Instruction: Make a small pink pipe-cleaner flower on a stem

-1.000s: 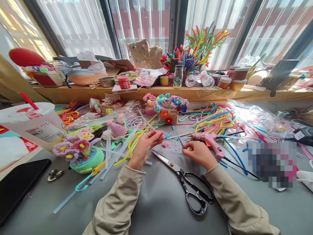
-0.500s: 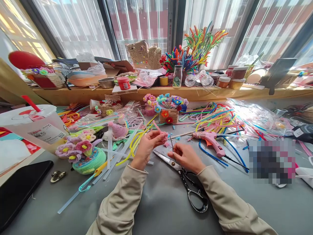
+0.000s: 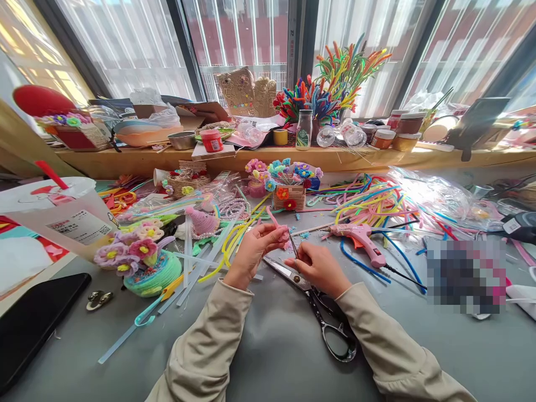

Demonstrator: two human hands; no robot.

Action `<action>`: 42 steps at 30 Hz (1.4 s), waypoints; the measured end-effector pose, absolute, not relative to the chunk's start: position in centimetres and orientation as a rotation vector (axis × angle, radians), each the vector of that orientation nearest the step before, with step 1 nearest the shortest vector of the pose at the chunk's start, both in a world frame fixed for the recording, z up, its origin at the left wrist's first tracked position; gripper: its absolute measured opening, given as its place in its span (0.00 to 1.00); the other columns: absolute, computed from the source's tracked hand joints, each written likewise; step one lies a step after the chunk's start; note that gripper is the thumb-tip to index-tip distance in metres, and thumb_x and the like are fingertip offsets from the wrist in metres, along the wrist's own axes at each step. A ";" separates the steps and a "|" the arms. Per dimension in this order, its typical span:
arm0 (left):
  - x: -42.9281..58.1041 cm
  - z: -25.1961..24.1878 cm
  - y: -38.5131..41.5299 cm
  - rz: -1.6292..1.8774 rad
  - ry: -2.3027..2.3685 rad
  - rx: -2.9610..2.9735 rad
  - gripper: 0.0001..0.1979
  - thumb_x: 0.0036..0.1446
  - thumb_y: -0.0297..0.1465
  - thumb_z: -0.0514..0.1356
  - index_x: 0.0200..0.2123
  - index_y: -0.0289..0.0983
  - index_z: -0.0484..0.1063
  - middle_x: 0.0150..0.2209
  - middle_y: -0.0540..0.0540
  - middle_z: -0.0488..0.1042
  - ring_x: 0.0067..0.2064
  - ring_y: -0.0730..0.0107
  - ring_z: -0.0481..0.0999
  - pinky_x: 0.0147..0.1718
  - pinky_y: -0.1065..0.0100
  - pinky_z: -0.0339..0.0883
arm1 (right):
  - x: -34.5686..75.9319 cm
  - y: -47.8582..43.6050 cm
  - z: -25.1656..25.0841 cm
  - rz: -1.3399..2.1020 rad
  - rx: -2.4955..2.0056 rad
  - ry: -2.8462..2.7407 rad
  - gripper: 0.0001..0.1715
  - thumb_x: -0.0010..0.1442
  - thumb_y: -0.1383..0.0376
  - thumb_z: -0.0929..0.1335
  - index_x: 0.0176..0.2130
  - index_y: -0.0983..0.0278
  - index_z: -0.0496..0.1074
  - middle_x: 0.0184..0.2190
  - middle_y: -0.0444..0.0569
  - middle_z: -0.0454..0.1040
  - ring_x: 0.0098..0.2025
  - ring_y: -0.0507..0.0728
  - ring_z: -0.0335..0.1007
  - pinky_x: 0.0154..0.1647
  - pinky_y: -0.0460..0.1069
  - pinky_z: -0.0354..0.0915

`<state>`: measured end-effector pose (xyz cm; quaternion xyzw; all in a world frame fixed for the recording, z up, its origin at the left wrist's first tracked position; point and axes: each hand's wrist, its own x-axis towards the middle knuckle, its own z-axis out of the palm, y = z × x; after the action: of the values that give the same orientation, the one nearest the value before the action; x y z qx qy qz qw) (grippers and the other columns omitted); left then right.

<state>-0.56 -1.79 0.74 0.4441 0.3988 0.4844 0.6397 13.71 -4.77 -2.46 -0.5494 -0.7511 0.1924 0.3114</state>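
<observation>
Between the thumb and fingers of my left hand (image 3: pixel 256 251) is a pink pipe cleaner (image 3: pixel 272 216), its free end sticking up and its other end bunched at the fingertips. My right hand (image 3: pixel 316 267) is closed round a thin dark pointed metal tool (image 3: pixel 293 245); whether it is small scissors or tweezers I cannot tell. The tool's tip is at the pink bunch. Large black-handled scissors (image 3: pixel 310 290) lie on the table under my right hand. Blue and pink fuzz scraps (image 3: pixel 302 234) are scattered just beyond.
A pink glue gun (image 3: pixel 364 243) lies right of my hands, before a heap of pipe cleaners (image 3: pixel 372 206). To the left are a green flower-topped piece (image 3: pixel 153 273), clear glue sticks (image 3: pixel 188 265), a drink cup (image 3: pixel 62 218) and a phone (image 3: pixel 42 324). A woven flower basket (image 3: pixel 288 198) stands behind.
The tool in my right hand has moved slightly left and its tip now meets the pink bunch. My left hand keeps its hold, with the pipe cleaner's free end a little higher.
</observation>
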 end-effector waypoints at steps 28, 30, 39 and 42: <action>-0.7 0.2 -1.5 1.257 0.881 1.009 0.14 0.37 0.28 0.63 0.31 0.34 0.65 0.26 0.50 0.72 0.28 0.77 0.71 0.32 0.72 0.66 | 13.7 -5.1 -2.3 0.284 -1.533 -2.072 0.24 0.47 0.45 0.59 0.20 0.63 0.58 0.15 0.41 0.61 0.18 0.48 0.52 0.20 0.43 0.45; -0.8 0.2 -1.5 1.256 0.887 1.011 0.14 0.37 0.28 0.63 0.30 0.34 0.64 0.26 0.50 0.72 0.28 0.77 0.71 0.32 0.72 0.66 | 13.7 -5.1 -2.4 0.264 -1.536 -2.072 0.24 0.47 0.46 0.59 0.21 0.64 0.58 0.15 0.41 0.61 0.18 0.48 0.52 0.20 0.43 0.44; -0.8 0.2 -1.6 1.288 0.867 1.028 0.12 0.36 0.29 0.63 0.27 0.32 0.67 0.25 0.49 0.71 0.28 0.77 0.70 0.33 0.71 0.65 | 14.0 -5.1 -2.4 0.171 -1.563 -2.095 0.25 0.47 0.45 0.58 0.22 0.64 0.61 0.16 0.42 0.62 0.18 0.49 0.55 0.20 0.44 0.44; -0.8 0.3 -1.7 1.281 0.872 1.014 0.11 0.36 0.29 0.63 0.27 0.32 0.67 0.25 0.49 0.71 0.28 0.76 0.70 0.33 0.71 0.65 | 14.1 -5.1 -2.5 0.134 -1.550 -2.112 0.24 0.48 0.46 0.58 0.23 0.64 0.62 0.17 0.42 0.63 0.19 0.49 0.56 0.20 0.44 0.45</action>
<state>-0.78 -1.70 0.26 0.4375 0.3762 0.5527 0.6013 14.08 -5.15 -2.45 -0.5712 -0.7783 0.0494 0.2561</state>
